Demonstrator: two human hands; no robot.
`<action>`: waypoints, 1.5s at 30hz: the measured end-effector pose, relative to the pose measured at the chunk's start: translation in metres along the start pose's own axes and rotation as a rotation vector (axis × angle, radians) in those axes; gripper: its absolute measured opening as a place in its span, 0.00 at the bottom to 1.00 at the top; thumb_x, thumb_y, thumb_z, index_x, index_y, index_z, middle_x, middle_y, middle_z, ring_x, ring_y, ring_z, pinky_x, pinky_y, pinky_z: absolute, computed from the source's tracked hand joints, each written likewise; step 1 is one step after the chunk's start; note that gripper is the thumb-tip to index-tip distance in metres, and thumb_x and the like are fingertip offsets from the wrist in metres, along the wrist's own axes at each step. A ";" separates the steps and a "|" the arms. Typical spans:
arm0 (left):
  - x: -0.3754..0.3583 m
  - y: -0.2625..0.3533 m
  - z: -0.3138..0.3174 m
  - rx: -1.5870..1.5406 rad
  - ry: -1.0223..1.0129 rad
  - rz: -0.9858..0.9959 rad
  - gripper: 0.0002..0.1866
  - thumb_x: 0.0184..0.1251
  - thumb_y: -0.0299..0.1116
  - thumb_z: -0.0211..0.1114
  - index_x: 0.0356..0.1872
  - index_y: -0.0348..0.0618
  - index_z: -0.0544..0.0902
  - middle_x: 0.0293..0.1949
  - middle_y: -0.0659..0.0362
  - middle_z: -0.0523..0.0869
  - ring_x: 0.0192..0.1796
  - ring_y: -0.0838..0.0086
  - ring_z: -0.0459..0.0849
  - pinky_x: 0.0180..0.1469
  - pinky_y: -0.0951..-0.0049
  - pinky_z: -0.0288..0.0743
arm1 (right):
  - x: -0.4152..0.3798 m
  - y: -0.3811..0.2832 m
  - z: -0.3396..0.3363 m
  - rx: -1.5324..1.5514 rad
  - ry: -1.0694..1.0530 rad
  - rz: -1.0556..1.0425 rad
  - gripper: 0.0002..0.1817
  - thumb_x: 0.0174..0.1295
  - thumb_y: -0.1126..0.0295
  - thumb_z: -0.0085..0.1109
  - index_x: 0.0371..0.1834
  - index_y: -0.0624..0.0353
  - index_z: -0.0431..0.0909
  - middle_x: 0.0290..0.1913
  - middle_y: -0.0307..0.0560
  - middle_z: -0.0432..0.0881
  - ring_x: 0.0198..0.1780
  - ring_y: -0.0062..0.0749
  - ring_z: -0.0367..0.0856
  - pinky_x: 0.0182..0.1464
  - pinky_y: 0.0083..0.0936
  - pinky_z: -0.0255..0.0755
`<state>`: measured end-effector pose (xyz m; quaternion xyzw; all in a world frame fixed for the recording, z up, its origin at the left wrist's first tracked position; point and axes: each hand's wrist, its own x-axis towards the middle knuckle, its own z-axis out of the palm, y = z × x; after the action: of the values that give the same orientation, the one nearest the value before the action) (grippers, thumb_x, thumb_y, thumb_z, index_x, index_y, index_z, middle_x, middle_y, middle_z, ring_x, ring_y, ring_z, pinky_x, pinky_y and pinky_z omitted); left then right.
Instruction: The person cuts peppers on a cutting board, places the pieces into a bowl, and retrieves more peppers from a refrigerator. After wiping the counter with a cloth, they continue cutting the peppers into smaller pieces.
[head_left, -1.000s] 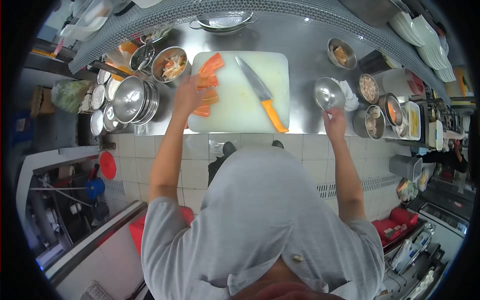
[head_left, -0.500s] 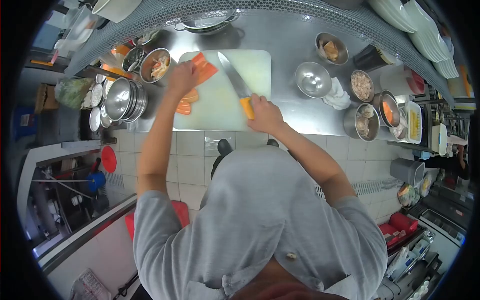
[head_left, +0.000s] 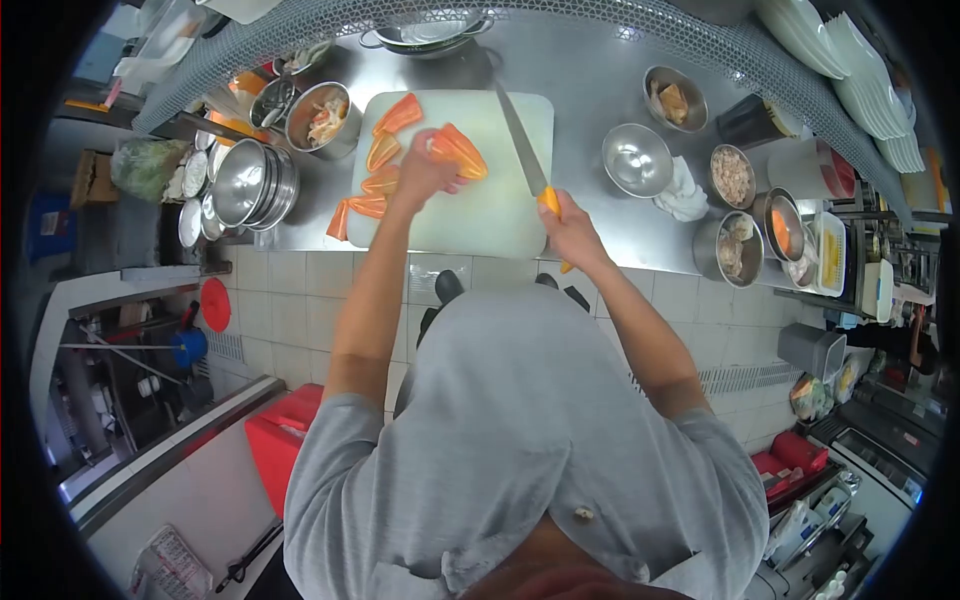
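Note:
My left hand (head_left: 428, 172) is closed on the left side of an orange carrot piece (head_left: 458, 150) with paler yellow streaks, above the white cutting board (head_left: 470, 225). Other carrot pieces (head_left: 399, 113) lie along the board's left side, and one sticks out past its lower left edge. My right hand (head_left: 576, 236) grips the yellow handle of a kitchen knife (head_left: 524, 142). The long blade points away from me over the right part of the board, apart from the carrot. My left palm and some fingers are partly hidden.
Left of the board stand a steel bowl of food scraps (head_left: 350, 128) and stacked steel bowls (head_left: 240, 185). On the right are a shiny steel bowl (head_left: 637, 160), a white cloth (head_left: 682, 190) and several food-filled bowls. A mesh shelf (head_left: 560, 22) overhangs the table's back.
My left hand has moved right with a carrot piece. The pieces at the left now lie spread apart. My right hand and the knife have shifted right, with the blade steeper.

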<state>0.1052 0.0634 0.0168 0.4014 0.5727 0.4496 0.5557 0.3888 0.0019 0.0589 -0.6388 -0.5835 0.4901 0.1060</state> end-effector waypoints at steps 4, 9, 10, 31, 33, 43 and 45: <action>0.006 -0.032 0.006 0.505 -0.078 -0.190 0.30 0.65 0.32 0.75 0.65 0.34 0.72 0.43 0.47 0.90 0.32 0.65 0.93 0.35 0.66 0.87 | 0.016 0.042 0.005 -0.164 -0.018 0.008 0.21 0.77 0.58 0.51 0.63 0.63 0.69 0.45 0.68 0.87 0.47 0.63 0.87 0.54 0.50 0.78; -0.008 -0.028 0.000 1.274 0.146 0.562 0.25 0.59 0.41 0.76 0.56 0.41 0.83 0.50 0.51 0.90 0.46 0.56 0.92 0.52 0.59 0.86 | 0.003 0.050 0.006 -0.219 0.104 -0.140 0.30 0.77 0.59 0.52 0.79 0.57 0.61 0.44 0.69 0.87 0.47 0.65 0.87 0.54 0.53 0.78; -0.007 -0.032 0.004 1.263 0.071 0.561 0.23 0.59 0.41 0.76 0.53 0.42 0.85 0.48 0.52 0.91 0.48 0.55 0.91 0.53 0.58 0.85 | 0.000 0.047 0.004 -0.243 0.078 -0.129 0.32 0.77 0.60 0.52 0.81 0.55 0.58 0.43 0.68 0.87 0.46 0.65 0.87 0.54 0.53 0.78; 0.003 -0.042 0.024 1.149 -0.138 0.248 0.11 0.58 0.37 0.74 0.38 0.41 0.89 0.38 0.48 0.90 0.42 0.51 0.89 0.48 0.54 0.83 | -0.016 0.049 0.027 -0.541 0.090 -0.399 0.40 0.75 0.69 0.53 0.88 0.39 0.51 0.35 0.57 0.85 0.34 0.54 0.86 0.39 0.50 0.81; 0.004 -0.043 0.024 1.166 -0.130 0.265 0.12 0.58 0.37 0.74 0.39 0.42 0.89 0.38 0.48 0.90 0.43 0.51 0.89 0.48 0.54 0.83 | -0.015 0.048 0.027 -0.598 0.037 -0.349 0.41 0.72 0.72 0.52 0.88 0.41 0.51 0.35 0.58 0.85 0.34 0.55 0.86 0.40 0.50 0.82; 0.014 -0.017 -0.070 1.299 0.129 0.301 0.15 0.60 0.38 0.72 0.48 0.48 0.88 0.48 0.53 0.90 0.49 0.54 0.90 0.53 0.53 0.83 | -0.007 0.062 0.012 -0.531 0.121 -0.430 0.39 0.74 0.68 0.54 0.88 0.42 0.53 0.37 0.60 0.86 0.37 0.56 0.87 0.43 0.49 0.83; 0.029 -0.017 -0.094 1.441 0.136 0.275 0.16 0.62 0.37 0.71 0.50 0.47 0.85 0.50 0.51 0.89 0.50 0.54 0.90 0.53 0.52 0.83 | -0.014 0.062 0.007 -0.566 0.097 -0.413 0.39 0.75 0.68 0.55 0.88 0.41 0.52 0.37 0.60 0.86 0.37 0.55 0.87 0.43 0.49 0.83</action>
<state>0.0104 0.0807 -0.0092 0.7065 0.7037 0.0512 0.0560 0.4257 -0.0313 0.0181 -0.5339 -0.8074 0.2461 0.0495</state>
